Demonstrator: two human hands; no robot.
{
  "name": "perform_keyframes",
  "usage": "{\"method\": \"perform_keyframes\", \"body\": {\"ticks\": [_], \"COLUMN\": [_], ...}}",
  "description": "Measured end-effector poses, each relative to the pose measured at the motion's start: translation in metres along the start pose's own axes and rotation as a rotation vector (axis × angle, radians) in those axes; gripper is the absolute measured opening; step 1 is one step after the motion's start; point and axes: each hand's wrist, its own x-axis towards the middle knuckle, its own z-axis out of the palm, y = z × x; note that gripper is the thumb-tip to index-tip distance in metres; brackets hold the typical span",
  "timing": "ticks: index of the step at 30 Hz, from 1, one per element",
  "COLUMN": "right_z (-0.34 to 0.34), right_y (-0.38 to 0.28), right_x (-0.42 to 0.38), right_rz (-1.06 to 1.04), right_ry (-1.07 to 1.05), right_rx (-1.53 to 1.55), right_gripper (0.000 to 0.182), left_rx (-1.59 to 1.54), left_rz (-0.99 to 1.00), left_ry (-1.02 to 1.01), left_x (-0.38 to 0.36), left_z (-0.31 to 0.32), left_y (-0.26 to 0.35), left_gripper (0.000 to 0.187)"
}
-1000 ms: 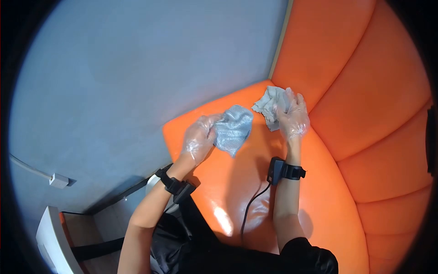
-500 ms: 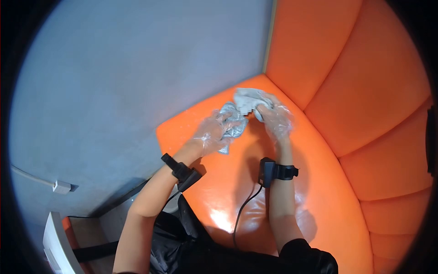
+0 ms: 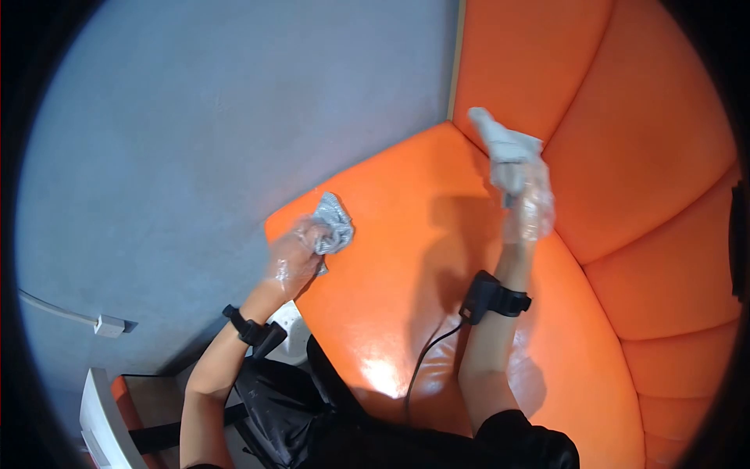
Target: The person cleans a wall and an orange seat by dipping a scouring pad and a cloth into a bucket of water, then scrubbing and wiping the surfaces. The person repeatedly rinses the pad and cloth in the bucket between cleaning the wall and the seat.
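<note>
My left hand point(image 3: 295, 254), in a clear plastic glove, is closed around a crumpled grey cloth point(image 3: 334, 223) over the left edge of an orange padded seat point(image 3: 375, 305). My right hand point(image 3: 531, 199), gloved the same way, grips a whitish cloth point(image 3: 508, 146) whose free end sticks out toward the upper left. This cloth overlaps the seam between the seat and the orange backrest point(image 3: 633, 180), and it is slightly blurred. Each wrist wears a black strapped device.
A grey wall point(image 3: 234, 102) borders the seat on the left. A white plug point(image 3: 109, 326) with a cable sits low on it. Below the seat's left edge is a white round object point(image 3: 289, 332). A white-edged panel point(image 3: 109, 422) stands at lower left. A black cable point(image 3: 422, 359) trails from the right wrist.
My hands have moved apart. The left went down and left with the grey cloth to the seat's edge; the right swung right with the whitish cloth to the backrest.
</note>
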Motion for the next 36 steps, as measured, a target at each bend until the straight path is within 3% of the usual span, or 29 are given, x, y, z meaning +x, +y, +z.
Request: {"method": "perform_keyframes", "body": {"ticks": [1,3,4,5,7,8,15,20,22,23,25,26,28,32,36], "right_z": [-0.010,-0.012,0.026,0.031,0.020,0.016,0.007,0.002,-0.001,-0.002,-0.004,-0.004,-0.005,0.006,0.008], "right_y": [-0.002,-0.026,-0.081,-0.083,-0.072,-0.067,-0.055,-0.049,-0.046,-0.044,-0.042,-0.040,-0.038,-0.056,-0.057], "right_x": [0.008,0.003,-0.012,-0.009,-0.004,-0.001,0.006,0.008,0.008,0.009,0.009,0.008,0.007,0.002,0.000], "right_rz": [0.045,0.050,0.275,0.250,0.202,0.185,0.149,0.130,0.121,0.117,0.108,0.103,0.092,0.166,0.173], "right_ry": [0.117,0.061,0.375,0.381,0.335,0.320,0.271,0.246,0.239,0.234,0.224,0.219,0.203,0.304,0.283], "right_rx": [0.098,0.360,0.240,0.258,0.280,0.290,0.325,0.331,0.337,0.341,0.347,0.349,0.357,0.272,0.259], "right_gripper": [0.033,0.033,0.032,0.032,0.032,0.032,0.031,0.031,0.031,0.031,0.031,0.031,0.031,0.028,0.028], "left_rx": [0.017,0.046,-0.022,-0.089,-0.427,-0.493,-0.475,-0.423,0.288,0.287,0.204,0.205,-0.090,-0.560,-0.632], "left_rz": [-0.025,0.031,0.136,0.242,0.048,0.084,0.279,0.284,0.324,0.324,-0.066,-0.067,-0.277,0.179,0.330], "left_ry": [-0.047,-0.109,-0.092,-0.072,-0.373,-0.390,-0.293,-0.253,-0.155,-0.161,-0.129,-0.132,-0.461,-0.409,-0.447], "left_x": [0.008,0.031,0.044,0.059,0.097,0.111,0.218,0.290,0.306,0.308,0.315,0.316,0.315,0.261,0.225], "left_z": [0.007,0.028,0.047,0.064,0.081,0.094,0.141,0.153,0.147,0.148,0.149,0.141,0.123,0.156,0.170], "left_y": [0.009,0.024,0.025,0.028,0.059,0.068,0.077,0.050,0.035,0.038,0.048,0.058,0.077,0.103,0.139], "left_gripper": [0.034,0.034,0.036,0.038,0.037,0.036,0.032,0.030,0.041,0.041,0.034,0.034,0.051,0.044,0.037]}}
